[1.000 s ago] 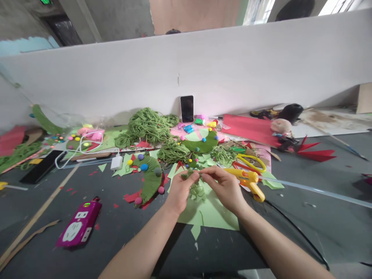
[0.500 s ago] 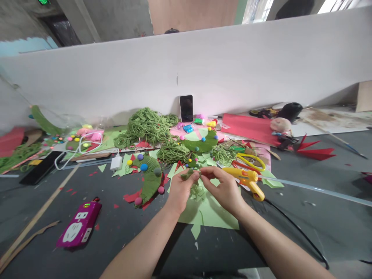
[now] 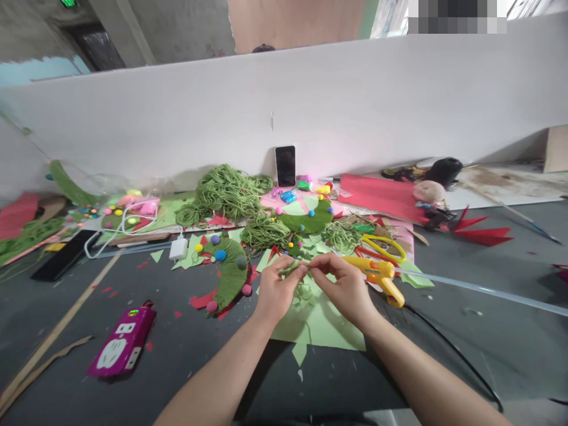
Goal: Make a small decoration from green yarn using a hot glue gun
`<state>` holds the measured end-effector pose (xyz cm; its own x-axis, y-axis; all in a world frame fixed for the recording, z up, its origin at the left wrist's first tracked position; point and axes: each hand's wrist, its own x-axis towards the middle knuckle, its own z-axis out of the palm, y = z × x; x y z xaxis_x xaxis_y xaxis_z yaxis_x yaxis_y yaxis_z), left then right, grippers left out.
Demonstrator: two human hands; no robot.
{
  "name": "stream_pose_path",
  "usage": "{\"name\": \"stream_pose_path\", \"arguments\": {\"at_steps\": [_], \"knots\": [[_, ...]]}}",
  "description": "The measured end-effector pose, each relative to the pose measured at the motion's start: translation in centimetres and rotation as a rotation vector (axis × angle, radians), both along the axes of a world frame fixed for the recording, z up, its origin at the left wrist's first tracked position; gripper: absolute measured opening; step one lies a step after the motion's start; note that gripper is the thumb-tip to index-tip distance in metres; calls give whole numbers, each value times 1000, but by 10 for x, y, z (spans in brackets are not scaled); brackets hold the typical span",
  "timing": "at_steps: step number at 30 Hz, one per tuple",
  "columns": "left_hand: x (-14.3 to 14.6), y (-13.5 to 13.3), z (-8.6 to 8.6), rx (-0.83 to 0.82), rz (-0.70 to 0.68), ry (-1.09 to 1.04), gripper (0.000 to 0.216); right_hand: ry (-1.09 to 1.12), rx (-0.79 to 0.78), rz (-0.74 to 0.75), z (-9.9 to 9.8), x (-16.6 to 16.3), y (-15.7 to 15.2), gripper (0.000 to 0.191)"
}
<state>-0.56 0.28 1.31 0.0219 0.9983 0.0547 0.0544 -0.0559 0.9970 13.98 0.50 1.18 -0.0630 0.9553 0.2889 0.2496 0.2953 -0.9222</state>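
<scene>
My left hand (image 3: 276, 291) is closed around a small green yarn-wrapped piece (image 3: 290, 269), held over light green paper (image 3: 326, 334). My right hand (image 3: 341, 289) pinches at the right end of the same piece, its fingertips almost meeting my left thumb. What exactly sits between the right fingertips is too small to see, but it looks like green yarn. Loose yarn strands (image 3: 304, 293) hang beneath the hands. To the left lies a green yarn-wrapped crescent (image 3: 233, 278) dotted with coloured pompoms. Just right of my right hand rests a yellow glue gun (image 3: 380, 273) with a long clear glue stick.
Behind the hands are a heap of green yarn (image 3: 224, 192), another pompom crescent (image 3: 313, 220) and an upright phone (image 3: 285, 165) against the white partition. Yellow-handled scissors (image 3: 390, 245) lie by the glue gun. A purple pack (image 3: 122, 343) and white charger (image 3: 178, 247) are at left.
Both hands stay in nearly the same place. The green piece has turned slightly between the fingers, and my right fingertips have shifted a little along it.
</scene>
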Motion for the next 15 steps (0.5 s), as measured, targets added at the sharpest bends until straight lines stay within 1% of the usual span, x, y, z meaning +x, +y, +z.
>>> {"name": "stream_pose_path", "arguments": {"at_steps": [5,9,12,15], "knots": [[2,-3,-4,59,42,20,15,44,-51,-14,1,-1,-2,6],[5,-5,-11,14,97,-51,18,110,-122,-5,1,-3,-3,7],[9,-6,-16,-29,119,-158,19,244,-243,43,1,-3,-2,11],[12,-7,-18,-27,142,-242,18,405,-339,101,1,-4,0,15]]}}
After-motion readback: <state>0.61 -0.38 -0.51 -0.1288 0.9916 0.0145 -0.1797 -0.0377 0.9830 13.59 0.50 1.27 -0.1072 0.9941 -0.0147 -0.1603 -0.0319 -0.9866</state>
